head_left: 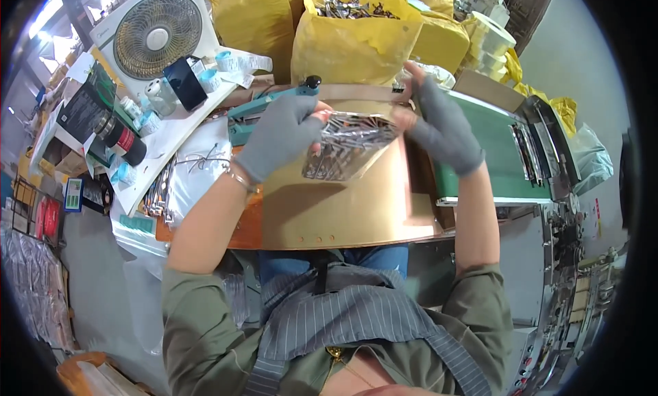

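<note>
A clear plastic packet (343,149) of shiny, dark-and-silver thin pieces is held tilted above the tan work board (329,221). My left hand (277,132), in a grey fingerless glove, is closed on the packet's left side, thumb and fingertips pressing it. At the packet's right end is my right hand (442,125), gloved alike. Its thumb is blurred and touches or nearly touches the packet's upper right corner, while another finger stretches up and away from it. Behind my left hand sits a teal tool with a black knob (274,101), partly hidden.
Yellow sacks (356,46), one filled with metal pieces, stand behind the board. On the left, a white shelf (171,146) carries a phone (185,82), tape rolls and a black flask (122,141); a fan (157,36) stands behind. To the right lies a green-topped surface (476,146) beside machinery.
</note>
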The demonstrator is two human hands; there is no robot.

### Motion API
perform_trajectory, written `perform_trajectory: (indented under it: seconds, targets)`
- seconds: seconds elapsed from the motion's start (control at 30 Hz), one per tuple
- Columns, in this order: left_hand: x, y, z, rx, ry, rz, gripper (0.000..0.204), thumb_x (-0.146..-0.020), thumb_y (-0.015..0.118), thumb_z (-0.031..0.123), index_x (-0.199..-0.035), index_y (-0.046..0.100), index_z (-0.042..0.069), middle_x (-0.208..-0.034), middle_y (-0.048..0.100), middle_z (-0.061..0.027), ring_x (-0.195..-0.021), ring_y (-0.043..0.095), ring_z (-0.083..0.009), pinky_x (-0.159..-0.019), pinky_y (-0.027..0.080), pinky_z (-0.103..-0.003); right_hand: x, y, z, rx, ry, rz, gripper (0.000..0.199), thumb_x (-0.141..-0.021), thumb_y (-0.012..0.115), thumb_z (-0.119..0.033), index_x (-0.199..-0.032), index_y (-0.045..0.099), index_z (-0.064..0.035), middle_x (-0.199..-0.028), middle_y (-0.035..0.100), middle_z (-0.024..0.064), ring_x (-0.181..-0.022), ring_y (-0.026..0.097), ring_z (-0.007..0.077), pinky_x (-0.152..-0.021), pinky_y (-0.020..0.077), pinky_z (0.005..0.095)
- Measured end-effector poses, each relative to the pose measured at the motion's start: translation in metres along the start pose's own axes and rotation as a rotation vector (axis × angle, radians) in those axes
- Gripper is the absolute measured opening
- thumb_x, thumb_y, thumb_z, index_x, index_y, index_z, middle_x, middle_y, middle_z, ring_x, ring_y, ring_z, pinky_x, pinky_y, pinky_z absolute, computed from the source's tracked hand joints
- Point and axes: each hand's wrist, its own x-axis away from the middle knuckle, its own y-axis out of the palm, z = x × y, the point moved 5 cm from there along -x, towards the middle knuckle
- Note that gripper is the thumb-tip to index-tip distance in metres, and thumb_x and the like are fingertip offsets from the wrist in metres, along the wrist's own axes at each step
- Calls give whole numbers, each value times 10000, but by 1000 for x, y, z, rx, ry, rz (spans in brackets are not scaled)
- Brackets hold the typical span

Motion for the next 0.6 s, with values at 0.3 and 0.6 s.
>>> perform_trajectory:
  seconds: [0.3,0.6]
  targets:
    - [20,-26,-42,160,188,289,296,-738,722,87,-1002,627,-6,-874,649,-45,-846,599,-113,-664,487,-248,-14,106,4,-369,131,-252,269,-888,582,-253,-759,570,-17,-582,542,32,-548,511,87,-526,422,288]
    - [-9,40,-260,649,-484,131,377,-674,797,174,-975,662,-10,-893,679,-54,-775,616,-118,-736,477,-255,-99,238,173,328,163,363,338,-846,577,-404,-916,572,-74,-794,617,151,-730,600,340,-625,461,408]
